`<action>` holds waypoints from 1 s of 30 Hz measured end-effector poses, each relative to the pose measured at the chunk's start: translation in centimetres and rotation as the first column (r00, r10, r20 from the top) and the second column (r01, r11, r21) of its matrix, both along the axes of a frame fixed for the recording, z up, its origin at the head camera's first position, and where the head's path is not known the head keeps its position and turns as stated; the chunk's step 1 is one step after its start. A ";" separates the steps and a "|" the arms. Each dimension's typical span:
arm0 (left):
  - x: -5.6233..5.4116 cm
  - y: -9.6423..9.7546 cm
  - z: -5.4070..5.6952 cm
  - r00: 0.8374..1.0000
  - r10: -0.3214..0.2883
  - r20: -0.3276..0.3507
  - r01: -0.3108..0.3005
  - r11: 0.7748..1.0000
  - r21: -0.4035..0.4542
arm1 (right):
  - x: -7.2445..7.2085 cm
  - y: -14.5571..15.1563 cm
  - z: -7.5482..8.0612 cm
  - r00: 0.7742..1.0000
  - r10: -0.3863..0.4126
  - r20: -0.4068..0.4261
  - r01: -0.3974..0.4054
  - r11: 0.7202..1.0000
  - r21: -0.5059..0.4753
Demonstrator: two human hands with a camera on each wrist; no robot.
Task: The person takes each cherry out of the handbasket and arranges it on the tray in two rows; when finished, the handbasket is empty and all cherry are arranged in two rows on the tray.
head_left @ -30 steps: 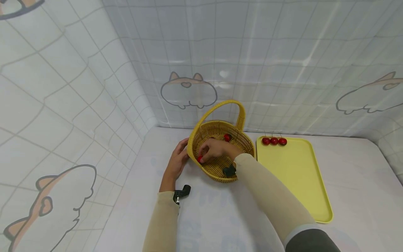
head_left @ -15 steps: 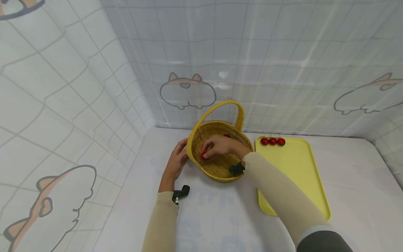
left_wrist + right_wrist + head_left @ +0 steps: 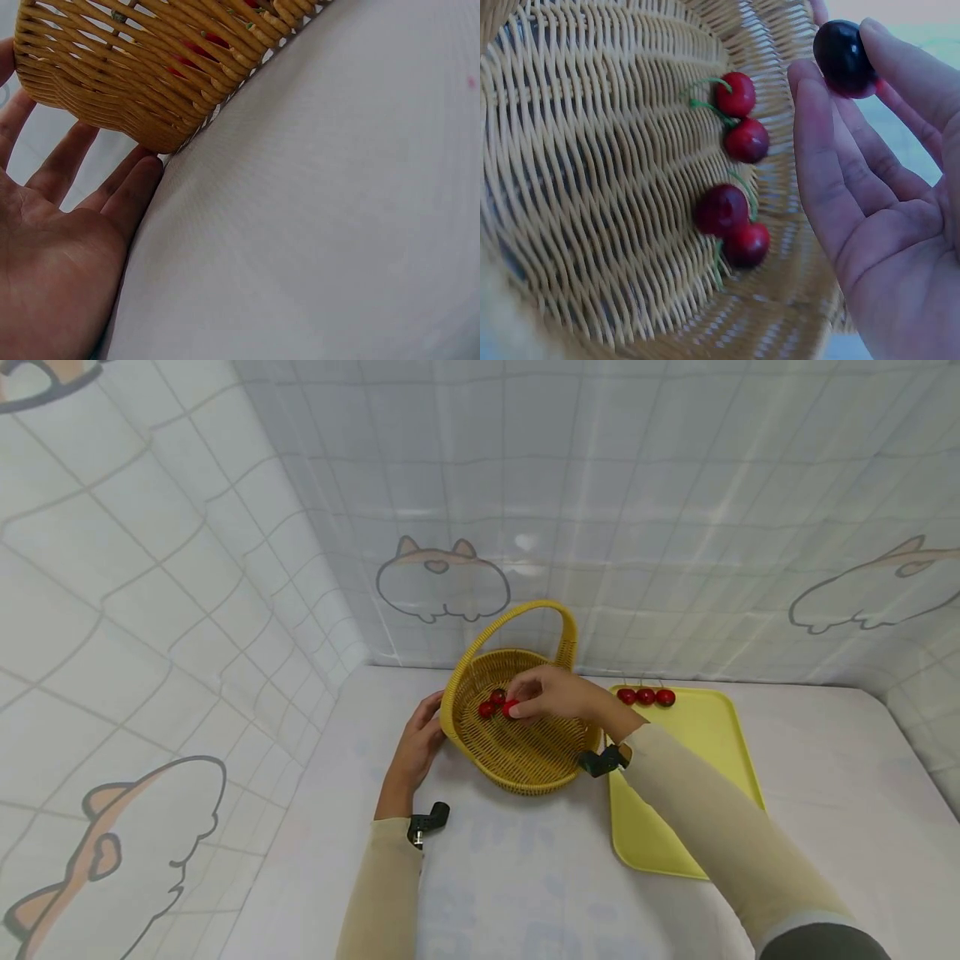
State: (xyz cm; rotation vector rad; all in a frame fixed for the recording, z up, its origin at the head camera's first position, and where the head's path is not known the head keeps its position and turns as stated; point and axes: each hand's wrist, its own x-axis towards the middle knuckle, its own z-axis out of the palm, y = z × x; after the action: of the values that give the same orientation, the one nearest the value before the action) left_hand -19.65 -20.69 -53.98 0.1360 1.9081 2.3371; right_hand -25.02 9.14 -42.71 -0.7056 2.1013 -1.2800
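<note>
A yellow woven basket (image 3: 525, 758) with a tall arched handle stands on the white table. My left hand (image 3: 417, 747) rests against its left side; in the left wrist view the fingers (image 3: 66, 161) are extended and touch the basket wall. Over the basket, my right hand (image 3: 553, 693) pinches a cherry (image 3: 845, 56) between thumb and fingers. That cherry looks dark on top and red underneath in the right wrist view. Several more red cherries (image 3: 746, 140) with green stems lie inside the basket in two groups, partly hidden by my right hand in the head view.
To the basket's right lies a yellow rectangular tray (image 3: 708, 743), partly covered by my right forearm. Three cherries (image 3: 645, 696) sit in a row along its far left edge. A tile-patterned curtain (image 3: 660, 568) stands behind the table, with another to the left.
My right hand has moved right and slightly up from the basket's left inner side, carrying the pinched cherry. Cherries at the basket's left now show. My left hand keeps its place at the basket.
</note>
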 end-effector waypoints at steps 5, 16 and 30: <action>0.0 -0.2 -0.1 1.000 0.002 -0.001 -0.002 1.000 0.001 | 0.1 2.0 0.7 0.999 -0.040 -0.019 0.040 0.999 -0.011; 0.0 -0.3 -0.3 1.000 0.003 0.000 -0.003 1.000 0.011 | 1.1 6.6 1.8 0.985 -0.169 -0.021 0.166 0.981 -0.104; 0.0 -0.2 0.0 1.000 0.019 0.020 -0.019 1.000 -0.015 | 2.0 11.9 1.5 0.938 -0.343 -0.055 0.335 0.935 -0.119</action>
State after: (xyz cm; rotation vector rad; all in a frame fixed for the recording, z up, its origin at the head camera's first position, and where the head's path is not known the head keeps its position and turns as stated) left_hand -19.64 -20.93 -54.03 0.0930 1.9256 2.3264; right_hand -23.02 21.07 -41.23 -0.4509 2.3001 -1.5836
